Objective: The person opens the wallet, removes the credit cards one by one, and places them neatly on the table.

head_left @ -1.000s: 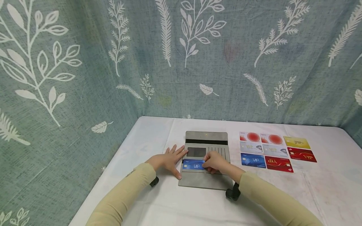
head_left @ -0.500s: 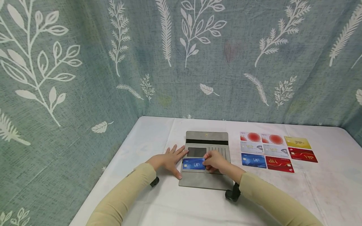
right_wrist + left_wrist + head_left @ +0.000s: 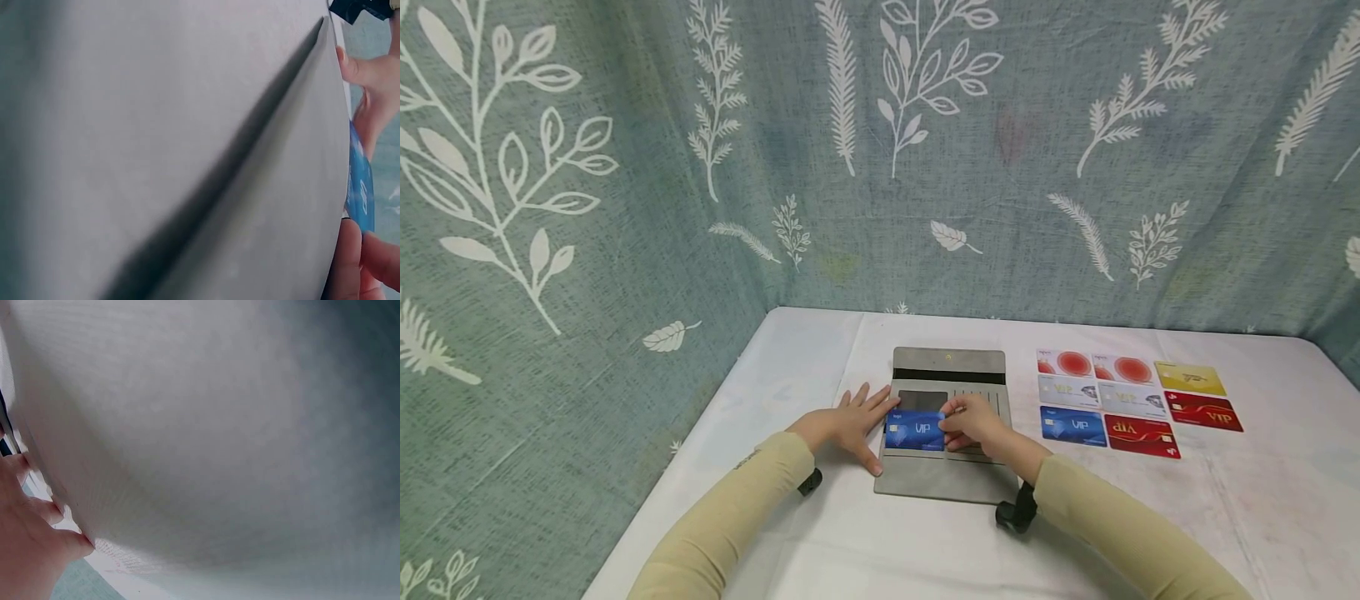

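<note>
Blue card is pinched by the right hand over the wallet; the left hand presses flat, fingers straight.

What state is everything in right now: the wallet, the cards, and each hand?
Grey wallet: lying open and flat on the table.
Blue VIP card: pinched, raised over the wallet's pockets.
Right hand: pinches the blue VIP card.
Left hand: fingers straight, pressing the wallet's left edge.
Loose cards: flat on the table in rows, right of the wallet, untouched.
</note>
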Demonstrator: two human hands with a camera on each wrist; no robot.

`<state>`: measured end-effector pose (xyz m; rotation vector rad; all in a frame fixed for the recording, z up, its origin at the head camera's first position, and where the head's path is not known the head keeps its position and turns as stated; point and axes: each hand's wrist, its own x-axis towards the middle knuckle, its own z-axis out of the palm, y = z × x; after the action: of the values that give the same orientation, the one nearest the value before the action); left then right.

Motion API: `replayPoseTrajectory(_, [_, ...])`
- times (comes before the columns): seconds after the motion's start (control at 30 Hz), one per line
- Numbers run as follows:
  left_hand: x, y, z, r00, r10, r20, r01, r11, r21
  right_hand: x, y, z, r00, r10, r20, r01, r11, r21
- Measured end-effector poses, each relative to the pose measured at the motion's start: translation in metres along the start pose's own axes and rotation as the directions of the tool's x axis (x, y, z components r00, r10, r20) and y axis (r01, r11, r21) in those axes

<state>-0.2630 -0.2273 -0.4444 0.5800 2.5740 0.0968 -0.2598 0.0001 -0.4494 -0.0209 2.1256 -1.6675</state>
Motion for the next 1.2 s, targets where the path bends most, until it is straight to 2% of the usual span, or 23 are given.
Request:
replayPoseTrajectory(0.17, [-0.001,0.001,0.000,1.000,-0.005,0.002,0.005,1.000,-0.002,0.002,0.001,-0.002,1.000,0.011,-0.012,-0.011,1.000,0.008])
replayPoseTrajectory(0.47, [-0.002,0.000,-0.002,1.000,0.025,-0.004,-0.025,0.999,-0.021,-0.001,0.000,-0.012,1.000,0.004,0.010,-0.005,0.999,0.040])
replayPoseTrajectory(0.7, [-0.004,-0.001,-0.003,0.998,0.055,-0.006,-0.056,0.995,-0.079,-0.004,0.001,-0.026,0.998,-0.003,0.068,-0.002,0.997,0.078])
replayPoseTrajectory(0.93, [-0.002,0.000,-0.002,1.000,0.028,-0.008,-0.028,0.999,-0.021,-0.011,0.001,-0.040,0.996,-0.027,0.082,0.020,0.996,0.092])
replayPoseTrajectory(1.2, [-0.001,-0.002,0.001,0.999,0.036,-0.033,-0.036,0.999,0.008,-0.023,0.004,-0.057,0.994,-0.051,0.096,0.041,0.993,0.110])
